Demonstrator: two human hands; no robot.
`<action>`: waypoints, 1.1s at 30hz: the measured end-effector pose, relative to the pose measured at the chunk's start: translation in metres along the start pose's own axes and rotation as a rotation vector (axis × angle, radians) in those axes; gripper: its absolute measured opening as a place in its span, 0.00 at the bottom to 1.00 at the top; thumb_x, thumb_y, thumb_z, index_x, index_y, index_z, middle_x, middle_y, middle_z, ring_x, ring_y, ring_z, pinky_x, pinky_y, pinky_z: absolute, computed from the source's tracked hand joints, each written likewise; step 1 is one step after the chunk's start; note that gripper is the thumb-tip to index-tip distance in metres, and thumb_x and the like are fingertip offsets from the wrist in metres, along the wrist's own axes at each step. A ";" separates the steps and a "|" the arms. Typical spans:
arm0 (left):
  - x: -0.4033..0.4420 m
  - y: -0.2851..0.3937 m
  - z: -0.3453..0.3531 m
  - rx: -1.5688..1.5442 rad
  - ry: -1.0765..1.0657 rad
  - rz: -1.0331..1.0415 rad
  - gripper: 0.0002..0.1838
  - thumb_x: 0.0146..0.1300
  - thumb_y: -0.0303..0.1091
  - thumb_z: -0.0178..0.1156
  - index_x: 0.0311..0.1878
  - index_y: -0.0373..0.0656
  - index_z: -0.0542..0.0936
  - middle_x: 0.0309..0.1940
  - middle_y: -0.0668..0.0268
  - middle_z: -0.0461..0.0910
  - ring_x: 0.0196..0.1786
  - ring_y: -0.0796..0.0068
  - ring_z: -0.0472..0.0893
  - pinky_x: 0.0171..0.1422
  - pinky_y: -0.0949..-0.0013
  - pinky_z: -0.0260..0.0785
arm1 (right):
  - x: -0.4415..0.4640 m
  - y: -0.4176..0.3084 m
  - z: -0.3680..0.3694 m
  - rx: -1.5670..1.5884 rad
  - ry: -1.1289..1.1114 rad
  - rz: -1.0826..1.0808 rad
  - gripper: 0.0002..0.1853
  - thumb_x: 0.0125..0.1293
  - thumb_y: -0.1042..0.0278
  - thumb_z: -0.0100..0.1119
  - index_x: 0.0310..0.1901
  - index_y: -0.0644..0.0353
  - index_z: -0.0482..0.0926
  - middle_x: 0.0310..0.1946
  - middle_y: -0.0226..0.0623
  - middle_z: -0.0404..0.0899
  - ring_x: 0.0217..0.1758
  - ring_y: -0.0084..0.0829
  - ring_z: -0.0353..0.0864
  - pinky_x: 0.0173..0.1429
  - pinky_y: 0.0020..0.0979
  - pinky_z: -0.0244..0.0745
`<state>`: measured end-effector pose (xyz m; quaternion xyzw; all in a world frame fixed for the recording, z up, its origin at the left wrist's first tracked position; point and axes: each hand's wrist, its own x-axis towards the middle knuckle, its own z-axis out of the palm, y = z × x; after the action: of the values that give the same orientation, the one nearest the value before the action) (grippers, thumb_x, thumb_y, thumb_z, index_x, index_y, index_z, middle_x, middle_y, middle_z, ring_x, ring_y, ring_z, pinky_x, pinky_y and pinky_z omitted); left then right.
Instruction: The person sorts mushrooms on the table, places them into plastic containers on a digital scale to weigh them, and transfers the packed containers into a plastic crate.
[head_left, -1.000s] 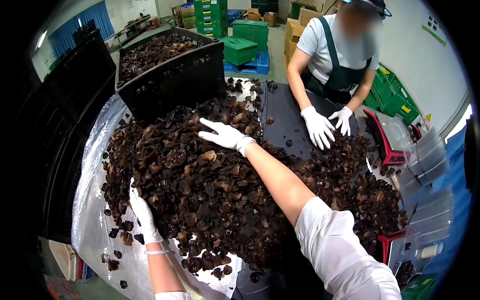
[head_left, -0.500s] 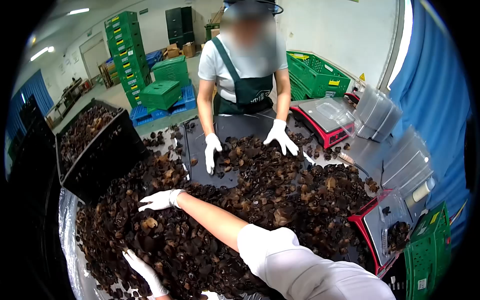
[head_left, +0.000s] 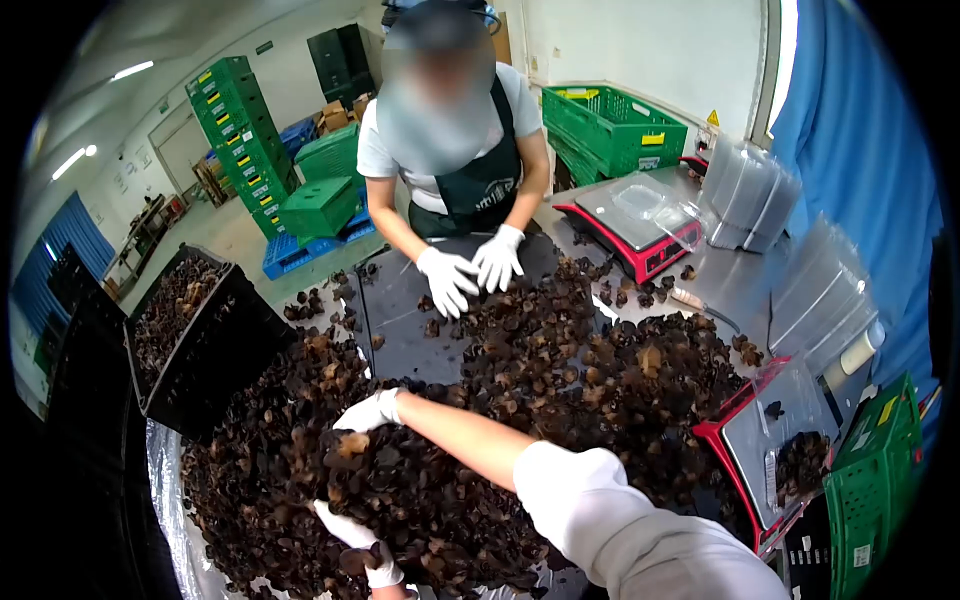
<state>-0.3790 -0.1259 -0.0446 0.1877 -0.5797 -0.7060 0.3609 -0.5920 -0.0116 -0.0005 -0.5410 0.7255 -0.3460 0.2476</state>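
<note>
Dark, curled pieces that look like dried wood ear mushrooms lie in a wide heap across the table. My right hand, in a white glove, reaches in from the right and curves round the far side of a mound. Its fingertips are partly covered by the pieces. Lower down, my left hand, also gloved, cups the near side of that mound, and some mushrooms lie over its wrist. Between both hands a clump of mushrooms is pressed together. Each hand's fingers are partly hidden.
Across the table a co-worker's two gloved hands rest by the heap's far edge. A black crate of mushrooms stands left. To the right are two red scales, clear plastic boxes and a green crate.
Both my hands have moved right in the view and drawn in around a clump of mushrooms. The co-worker's hands have come closer together. The camera view has shifted a little.
</note>
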 end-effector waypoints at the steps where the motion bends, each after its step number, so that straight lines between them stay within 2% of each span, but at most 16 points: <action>1: -0.008 -0.007 0.005 0.000 -0.012 0.015 0.31 0.75 0.50 0.40 0.67 0.32 0.65 0.64 0.54 0.68 0.63 0.63 0.69 0.72 0.62 0.57 | -0.016 -0.009 -0.003 0.106 0.052 0.083 0.23 0.73 0.63 0.40 0.66 0.60 0.69 0.65 0.38 0.71 0.69 0.36 0.67 0.73 0.34 0.58; 5: -0.046 -0.011 0.015 0.248 -0.304 0.325 0.24 0.74 0.42 0.43 0.61 0.30 0.69 0.56 0.53 0.74 0.54 0.63 0.74 0.65 0.62 0.63 | -0.068 0.002 -0.009 0.407 -0.050 0.112 0.18 0.72 0.60 0.46 0.57 0.60 0.77 0.50 0.27 0.81 0.52 0.27 0.75 0.60 0.32 0.67; 8: -0.070 0.038 0.086 0.283 -0.343 0.222 0.18 0.74 0.37 0.43 0.51 0.31 0.74 0.47 0.56 0.77 0.46 0.66 0.75 0.56 0.64 0.67 | -0.118 0.046 -0.016 -0.029 0.054 0.158 0.30 0.60 0.74 0.58 0.66 0.60 0.67 0.36 0.32 0.79 0.36 0.26 0.70 0.41 0.31 0.70; 10: -0.085 0.045 0.106 0.246 -0.409 0.120 0.16 0.74 0.36 0.43 0.48 0.32 0.74 0.43 0.57 0.78 0.43 0.68 0.75 0.52 0.65 0.69 | -0.154 0.073 -0.013 -0.061 0.327 -0.119 0.31 0.56 0.73 0.58 0.64 0.61 0.68 0.47 0.40 0.81 0.45 0.28 0.75 0.50 0.31 0.72; 12: -0.093 0.026 0.112 0.249 -0.399 0.014 0.17 0.75 0.38 0.43 0.48 0.31 0.74 0.41 0.57 0.78 0.42 0.69 0.75 0.50 0.66 0.69 | -0.208 -0.015 -0.037 0.070 0.191 0.129 0.15 0.73 0.63 0.47 0.51 0.63 0.77 0.44 0.24 0.79 0.39 0.16 0.68 0.47 0.26 0.69; 13: -0.097 0.017 0.115 0.317 -0.421 0.042 0.19 0.75 0.39 0.43 0.51 0.30 0.73 0.44 0.55 0.78 0.45 0.66 0.75 0.54 0.65 0.67 | -0.220 0.030 -0.031 -0.051 0.161 0.062 0.25 0.59 0.76 0.57 0.60 0.61 0.70 0.54 0.38 0.79 0.48 0.26 0.74 0.57 0.31 0.70; 14: -0.102 0.008 0.119 0.384 -0.442 0.072 0.20 0.76 0.39 0.43 0.54 0.28 0.72 0.46 0.52 0.77 0.49 0.63 0.75 0.58 0.64 0.66 | -0.237 -0.008 -0.040 0.263 0.140 0.221 0.16 0.73 0.64 0.46 0.57 0.57 0.75 0.45 0.24 0.79 0.41 0.14 0.69 0.46 0.25 0.68; 15: -0.107 -0.001 0.122 0.451 -0.461 0.103 0.22 0.76 0.40 0.43 0.57 0.26 0.70 0.49 0.50 0.77 0.52 0.60 0.75 0.62 0.63 0.64 | -0.251 -0.001 -0.038 0.374 0.208 0.338 0.19 0.71 0.68 0.46 0.62 0.57 0.71 0.52 0.30 0.78 0.49 0.21 0.72 0.55 0.29 0.68; 16: -0.110 -0.011 0.125 0.577 -0.502 0.209 0.24 0.75 0.40 0.44 0.60 0.26 0.69 0.54 0.47 0.75 0.58 0.55 0.74 0.67 0.62 0.61 | -0.256 0.027 -0.030 0.384 0.302 0.281 0.20 0.69 0.71 0.45 0.62 0.56 0.72 0.52 0.31 0.78 0.48 0.23 0.74 0.53 0.29 0.70; 17: -0.126 0.033 0.141 0.576 -0.574 0.030 0.25 0.73 0.38 0.47 0.66 0.28 0.65 0.62 0.44 0.69 0.67 0.50 0.68 0.73 0.59 0.55 | -0.262 0.056 -0.023 0.389 0.393 0.221 0.21 0.67 0.73 0.44 0.61 0.56 0.73 0.53 0.33 0.79 0.47 0.24 0.76 0.51 0.30 0.72; 18: -0.135 0.038 0.145 0.603 -0.628 0.247 0.28 0.69 0.37 0.54 0.67 0.31 0.64 0.64 0.45 0.67 0.67 0.50 0.67 0.72 0.57 0.56 | -0.298 -0.026 -0.039 0.176 0.322 0.368 0.22 0.69 0.68 0.45 0.65 0.54 0.71 0.61 0.39 0.74 0.63 0.37 0.73 0.69 0.37 0.64; 21: -0.155 0.063 0.154 0.614 -0.823 0.510 0.34 0.60 0.38 0.64 0.67 0.34 0.65 0.67 0.50 0.64 0.67 0.50 0.66 0.72 0.58 0.58 | -0.331 -0.025 -0.030 -0.286 0.402 0.113 0.23 0.66 0.69 0.46 0.63 0.53 0.73 0.60 0.44 0.74 0.64 0.47 0.70 0.71 0.43 0.60; 24: -0.167 0.074 0.153 0.710 -0.888 0.631 0.33 0.57 0.41 0.66 0.64 0.37 0.69 0.66 0.50 0.66 0.66 0.50 0.67 0.70 0.56 0.61 | -0.353 -0.050 -0.009 -0.227 0.393 0.382 0.23 0.73 0.53 0.44 0.66 0.47 0.70 0.65 0.46 0.67 0.69 0.46 0.63 0.74 0.40 0.55; 25: -0.171 0.075 0.150 0.744 -0.899 0.643 0.35 0.56 0.43 0.67 0.64 0.38 0.69 0.65 0.49 0.67 0.65 0.49 0.67 0.69 0.55 0.62 | -0.358 -0.090 -0.004 -0.041 0.458 0.608 0.31 0.70 0.39 0.46 0.68 0.47 0.67 0.70 0.49 0.60 0.75 0.48 0.55 0.77 0.41 0.49; 26: -0.173 0.076 0.146 0.775 -0.907 0.654 0.35 0.56 0.45 0.68 0.64 0.38 0.69 0.64 0.49 0.68 0.64 0.49 0.69 0.68 0.55 0.63 | -0.362 -0.098 0.002 -0.004 0.478 0.586 0.38 0.64 0.31 0.49 0.70 0.47 0.65 0.72 0.53 0.55 0.77 0.49 0.50 0.78 0.41 0.45; 33: -0.203 0.102 0.115 0.857 -1.013 0.749 0.38 0.53 0.51 0.68 0.64 0.42 0.70 0.63 0.48 0.69 0.61 0.47 0.71 0.64 0.53 0.66 | -0.382 -0.148 0.071 -0.254 0.616 0.819 0.46 0.52 0.33 0.63 0.71 0.46 0.63 0.73 0.48 0.55 0.71 0.55 0.61 0.73 0.44 0.59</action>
<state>-0.2918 0.0934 0.0515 -0.2446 -0.9229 -0.2493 0.1619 -0.3378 0.3108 0.0628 -0.1121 0.9528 -0.2734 0.0702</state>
